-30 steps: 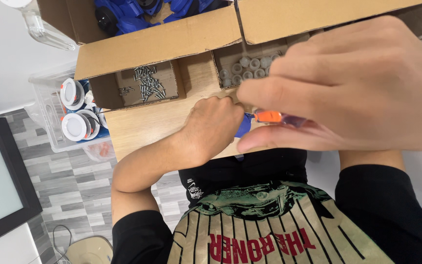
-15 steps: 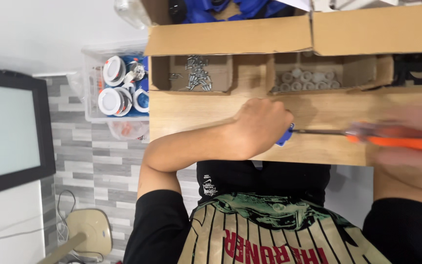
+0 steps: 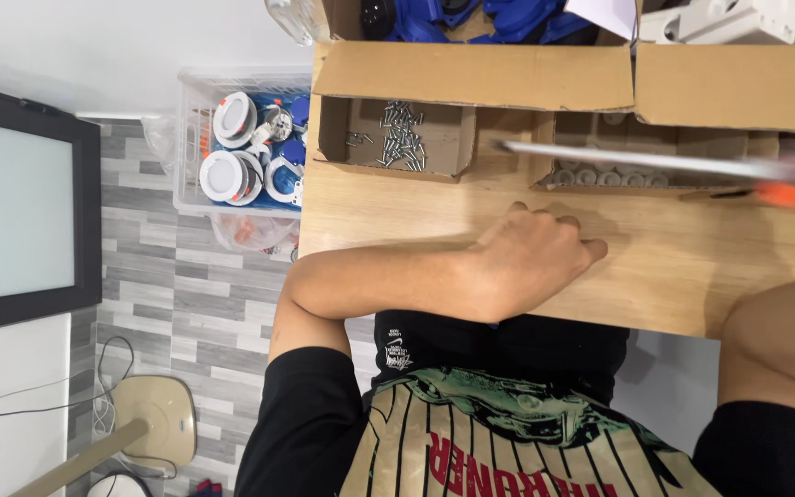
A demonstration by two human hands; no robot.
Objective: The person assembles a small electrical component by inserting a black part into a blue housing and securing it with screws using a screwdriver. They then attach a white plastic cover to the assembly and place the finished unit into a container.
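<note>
1. Grey wood-pattern floor tiles fill the left of the view; a light wooden tabletop (image 3: 655, 276) fills the right, with open brown cardboard boxes (image 3: 471, 78) along its far edge.
2. Left hand (image 3: 526, 262): rests knuckles-up on the tabletop near centre, fingers curled together. Whether it covers anything cannot be told.
3. Right hand: only the bare forearm shows at 4 o'clock; the hand itself is out of view, so its state cannot be told.
4. Long screwdriver with silver shaft and orange handle (image 3: 655, 164): motion-blurred, above the table. Its long axis runs from 9 to 3 o'clock, tip at 9 o'clock, handle at the right edge.
5. Key relation: the screwdriver lies at 12 to 1 o'clock from the left hand, apart from it. The handle end is on the right arm's side.
6. Small cardboard tray of silver screws (image 3: 402, 138): at 11 o'clock from the left hand.
7. Clear plastic bin of round white parts (image 3: 241, 156): at 10 o'clock, off the table.
</note>
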